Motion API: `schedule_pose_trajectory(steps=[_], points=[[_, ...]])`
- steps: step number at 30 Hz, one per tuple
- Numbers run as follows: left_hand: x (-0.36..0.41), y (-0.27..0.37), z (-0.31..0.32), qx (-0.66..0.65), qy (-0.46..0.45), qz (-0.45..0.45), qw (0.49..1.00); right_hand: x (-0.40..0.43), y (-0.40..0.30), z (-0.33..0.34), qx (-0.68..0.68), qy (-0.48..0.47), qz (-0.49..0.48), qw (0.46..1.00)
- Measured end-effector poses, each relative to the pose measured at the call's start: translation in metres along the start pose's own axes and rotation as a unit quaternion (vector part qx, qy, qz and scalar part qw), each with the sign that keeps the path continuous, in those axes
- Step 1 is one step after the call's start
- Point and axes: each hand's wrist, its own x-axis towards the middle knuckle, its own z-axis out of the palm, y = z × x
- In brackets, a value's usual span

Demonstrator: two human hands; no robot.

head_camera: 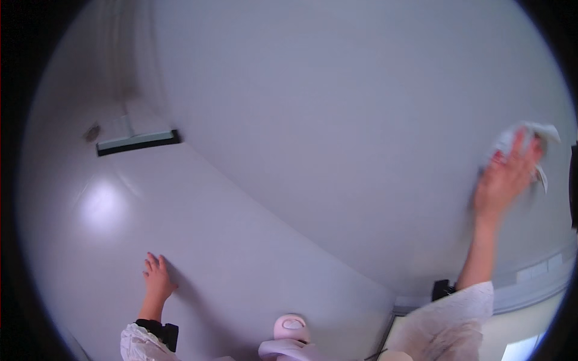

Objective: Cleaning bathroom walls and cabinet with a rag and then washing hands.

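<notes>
My right hand [505, 176] is at the far right with a crumpled white cloth [548, 131], which appears pressed against the smooth grey wall [338, 126]. Motion blurs this hand and the cloth, and the fingers hide part of the cloth. Lower left, my left hand [157, 277] holds nothing, its fingers spread above the grey floor [253, 270]. Each arm wears a black band or device near the wrist, below a pale sleeve.
A floor squeegee [137, 142] with a black rubber blade stands in the far left corner, beside a small floor drain [92, 132]. Pipes [119, 49] run up behind it. My foot in a pink slipper [291, 328] is at the bottom, left of a doorway with a dark frame [387, 331].
</notes>
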Motion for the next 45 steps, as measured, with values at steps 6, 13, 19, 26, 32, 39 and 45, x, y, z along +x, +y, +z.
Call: schedule_pose_trajectory(steps=[6, 13, 19, 26, 32, 39, 45], points=[[-0.010, -0.051, -0.001, -0.049, 0.083, -0.053, 0.994, -0.023, -0.261, 0.060, 0.222, -0.186, -0.180, 0.940], [-0.021, -0.104, 0.011, -0.107, 0.037, -0.162, 0.980, -0.295, -0.293, 0.073, 0.243, -0.381, -0.498, 0.740], [-0.005, -0.071, 0.010, -0.104, -0.020, -0.159, 0.982, -0.409, -0.199, 0.079, 0.213, -0.345, -0.659, 0.633], [-0.004, -0.071, 0.014, -0.048, -0.044, -0.183, 0.981, -0.179, -0.416, 0.101, 0.336, -0.266, -0.382, 0.819], [0.006, -0.065, 0.017, -0.037, -0.063, -0.202, 0.977, -0.157, -0.413, 0.106, 0.224, -0.235, -0.485, 0.812], [-0.003, -0.068, 0.017, -0.055, -0.052, -0.198, 0.977, -0.395, -0.213, 0.073, 0.207, -0.342, -0.642, 0.654], [0.004, -0.066, 0.032, -0.050, 0.002, -0.167, 0.985, -0.521, -0.071, 0.053, 0.292, -0.611, -0.407, 0.614]])
